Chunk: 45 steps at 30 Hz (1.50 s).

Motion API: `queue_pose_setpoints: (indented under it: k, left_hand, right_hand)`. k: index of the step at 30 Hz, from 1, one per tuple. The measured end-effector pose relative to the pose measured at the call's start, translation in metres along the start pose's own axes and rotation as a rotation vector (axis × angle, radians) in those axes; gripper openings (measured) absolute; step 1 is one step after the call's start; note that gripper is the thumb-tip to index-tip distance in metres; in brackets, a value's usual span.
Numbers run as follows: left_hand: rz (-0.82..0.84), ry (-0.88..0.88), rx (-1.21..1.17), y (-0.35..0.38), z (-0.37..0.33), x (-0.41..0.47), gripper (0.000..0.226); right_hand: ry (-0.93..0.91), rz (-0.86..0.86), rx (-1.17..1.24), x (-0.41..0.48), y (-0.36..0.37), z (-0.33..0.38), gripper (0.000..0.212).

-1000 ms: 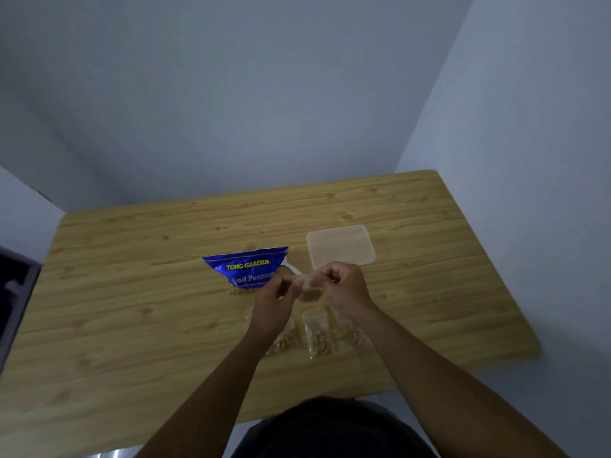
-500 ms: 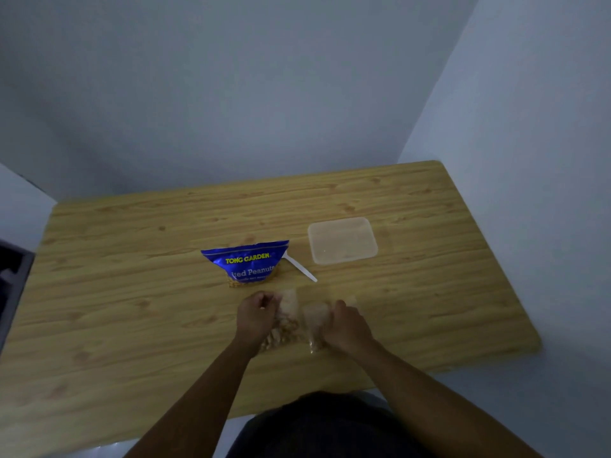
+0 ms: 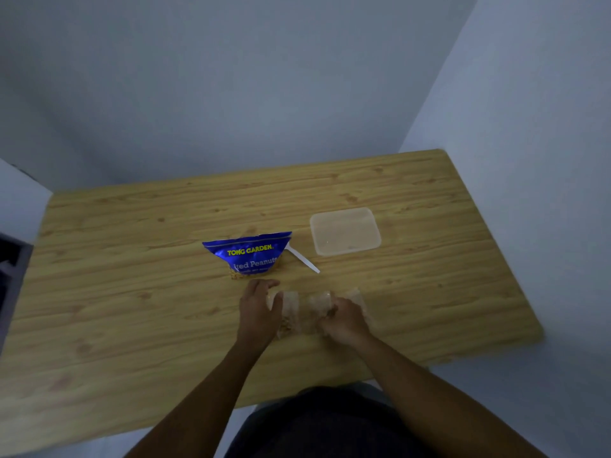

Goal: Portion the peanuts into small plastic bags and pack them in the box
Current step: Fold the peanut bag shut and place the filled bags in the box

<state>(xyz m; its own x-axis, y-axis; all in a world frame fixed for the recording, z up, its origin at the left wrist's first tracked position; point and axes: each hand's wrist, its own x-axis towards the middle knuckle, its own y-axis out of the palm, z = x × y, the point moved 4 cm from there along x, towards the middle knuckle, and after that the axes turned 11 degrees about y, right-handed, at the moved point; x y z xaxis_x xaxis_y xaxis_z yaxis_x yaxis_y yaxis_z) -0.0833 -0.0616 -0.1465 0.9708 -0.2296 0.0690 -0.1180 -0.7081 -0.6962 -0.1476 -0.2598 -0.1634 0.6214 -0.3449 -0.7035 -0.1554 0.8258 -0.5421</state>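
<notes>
I see both hands low on the wooden surface, close to its near edge. The left hand curls its fingers round the left bag of peanuts, which lies on the surface. The right hand is curled too, pinching the middle bag. A third bag lies just beside it, partly hidden by that hand. Beyond the hands I see the blue peanut packet, with a white spoon just beside it. The clear box sits farther back and to the right, apart from the bags.
</notes>
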Motion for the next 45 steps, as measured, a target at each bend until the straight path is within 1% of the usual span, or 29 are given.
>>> queue_pose_setpoints:
  k: [1,2,5,7,9,11,14,17,19,21,25,28,32,34,37,38,41,45]
  left_hand:
    - [0.008,0.005,-0.013,0.001,-0.004,0.0,0.02]
    - [0.025,-0.009,-0.047,0.001,-0.009,0.001,0.018]
    - [0.105,-0.124,-0.244,0.008,-0.022,0.008,0.021]
    - [0.137,-0.159,-0.336,0.012,-0.028,0.013,0.022]
    - [0.109,-0.172,-0.401,0.012,-0.032,0.02,0.016]
    - [0.067,-0.158,-0.421,0.01,-0.037,0.025,0.012]
    - [0.028,-0.125,-0.455,0.003,-0.048,0.029,0.011]
    - [0.024,-0.052,-0.498,0.0,-0.057,0.032,0.007]
    - [0.018,-0.024,-0.499,0.0,-0.06,0.032,0.007]
    - [0.02,-0.002,-0.48,0.0,-0.063,0.032,0.007]
    - [0.032,0.045,-0.479,-0.004,-0.072,0.03,0.008]
    - [0.031,0.1,-0.397,-0.007,-0.075,0.029,0.007]
    - [0.009,0.181,-0.26,-0.01,-0.077,0.03,0.008]
    - [-0.007,0.176,-0.259,-0.011,-0.078,0.031,0.01]
    - [0.001,0.185,-0.281,-0.01,-0.081,0.032,0.008]
    - [0.006,0.19,-0.296,-0.009,-0.082,0.032,0.007]
    - [0.012,0.196,-0.345,-0.007,-0.083,0.032,0.006]
    - [0.021,0.191,-0.355,-0.006,-0.081,0.034,0.005]
  right_hand:
    - [0.004,-0.003,0.042,0.0,-0.004,0.002,0.025]
    - [-0.003,-0.011,0.096,-0.001,-0.009,0.004,0.018]
    - [-0.099,0.0,0.211,-0.001,-0.019,0.015,0.032]
    - [-0.172,0.046,0.254,-0.004,-0.024,0.024,0.031]
    - [-0.231,0.06,0.301,-0.006,-0.03,0.032,0.026]
    - [-0.279,0.068,0.344,-0.01,-0.034,0.038,0.025]
    - [-0.266,0.058,0.422,-0.013,-0.04,0.044,0.022]
    - [-0.261,-0.028,0.512,-0.017,-0.048,0.051,0.018]
    - [-0.301,-0.089,0.529,-0.019,-0.053,0.057,0.009]
    - [-0.348,-0.151,0.509,-0.022,-0.058,0.064,0.005]
    - [-0.345,-0.219,0.464,-0.026,-0.064,0.069,0.015]
    - [-0.346,-0.215,0.416,-0.029,-0.065,0.071,0.017]
    - [-0.353,-0.193,0.475,-0.031,-0.063,0.07,0.007]
    - [-0.333,-0.202,0.5,-0.032,-0.066,0.067,0.009]
    - [-0.339,-0.259,0.467,-0.032,-0.071,0.062,0.025]
    - [-0.338,-0.277,0.451,-0.031,-0.071,0.06,0.027]
    - [-0.334,-0.295,0.446,-0.03,-0.074,0.061,0.023]
    - [-0.376,-0.23,0.497,-0.034,-0.076,0.065,0.017]
